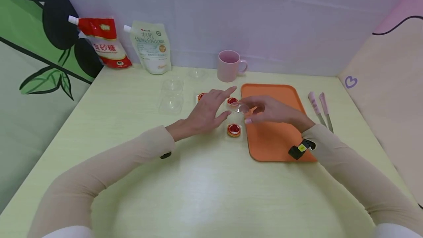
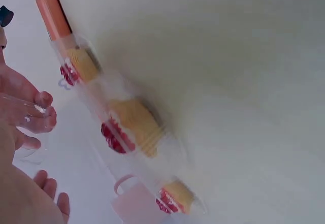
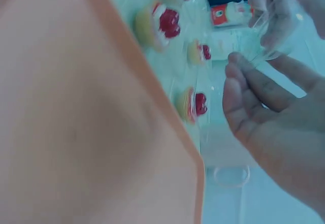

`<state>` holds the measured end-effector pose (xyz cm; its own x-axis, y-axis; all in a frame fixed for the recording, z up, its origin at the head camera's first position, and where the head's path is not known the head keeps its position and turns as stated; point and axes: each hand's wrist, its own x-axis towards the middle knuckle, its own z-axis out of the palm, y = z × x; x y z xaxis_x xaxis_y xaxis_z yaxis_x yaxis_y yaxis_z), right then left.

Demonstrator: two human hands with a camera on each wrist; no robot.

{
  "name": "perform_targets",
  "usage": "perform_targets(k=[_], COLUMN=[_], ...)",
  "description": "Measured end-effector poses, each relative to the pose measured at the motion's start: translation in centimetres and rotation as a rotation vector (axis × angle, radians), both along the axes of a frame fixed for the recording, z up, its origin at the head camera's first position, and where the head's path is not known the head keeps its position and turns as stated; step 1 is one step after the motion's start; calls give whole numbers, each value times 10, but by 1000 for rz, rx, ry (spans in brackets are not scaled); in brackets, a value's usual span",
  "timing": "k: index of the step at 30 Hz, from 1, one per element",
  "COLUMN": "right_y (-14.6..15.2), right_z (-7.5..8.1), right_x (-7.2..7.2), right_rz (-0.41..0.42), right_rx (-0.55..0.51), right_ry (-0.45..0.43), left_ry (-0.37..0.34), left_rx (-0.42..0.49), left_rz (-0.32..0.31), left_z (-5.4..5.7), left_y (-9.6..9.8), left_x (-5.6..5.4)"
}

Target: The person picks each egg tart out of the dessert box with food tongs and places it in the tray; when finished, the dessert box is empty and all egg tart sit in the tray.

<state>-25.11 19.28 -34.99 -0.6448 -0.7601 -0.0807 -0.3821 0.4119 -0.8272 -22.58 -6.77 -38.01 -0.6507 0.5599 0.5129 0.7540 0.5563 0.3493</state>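
My right hand point(image 1: 269, 110) pinches a clear plastic lid point(image 1: 240, 108) between fingertips and thumb, above the table. Close on the lid's other side is my left hand point(image 1: 206, 110), its fingers extended and thumb spread; in the right wrist view its fingers overlap the lid's edge. Small fruit tarts with red tops sit in clear plastic trays under and around the hands: a front tart point(image 1: 234, 130), a tart point(image 1: 232, 101) behind the lid, and another tart point(image 1: 201, 96) partly hidden by my left hand. The right wrist view shows a large tart point(image 3: 157, 26) beside smaller-looking ones.
An orange tray point(image 1: 274, 139) lies under my right forearm, with two pink-handled utensils point(image 1: 318, 107) to its right. Behind stands a pink mug point(image 1: 228, 67). Clear plastic lids point(image 1: 171, 103) lie at left. A red sugar bag point(image 1: 107, 43) and a pale sugar pouch point(image 1: 151, 47) lean on the backdrop.
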Motion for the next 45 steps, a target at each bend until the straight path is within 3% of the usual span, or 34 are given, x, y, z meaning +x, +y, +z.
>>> perform_targets(k=[6,11,17,23,30,33,39,45], right_y=[-12,-18,-24,-34,-48,-56,-75,-97], right_z=[6,4,1,5,13,16,22,22], right_x=[2,-3,-6,-7,-9,-11,-18,-27], right_rz=[-28,16,70,-6,-124,-168,-185,-168], right_rx=[-162,-338,-419,-342,-274,-246,-232,-263], right_ry=[-222,-403,-480,-460,-486,-442,-334,-284], left_ry=[153,194,206,232,199,180,103,-43], left_rx=[100,144,138,141,132,123,105,139], left_rz=[-48,-39,-23,15,68,102,201,276], left_z=[7,12,11,12,13,15,23,30], left_y=[-6,-12,-19,-25,-37,-44,-63,-83], left_x=[-6,-6,-6,-7,-10,-11,-9,-3])
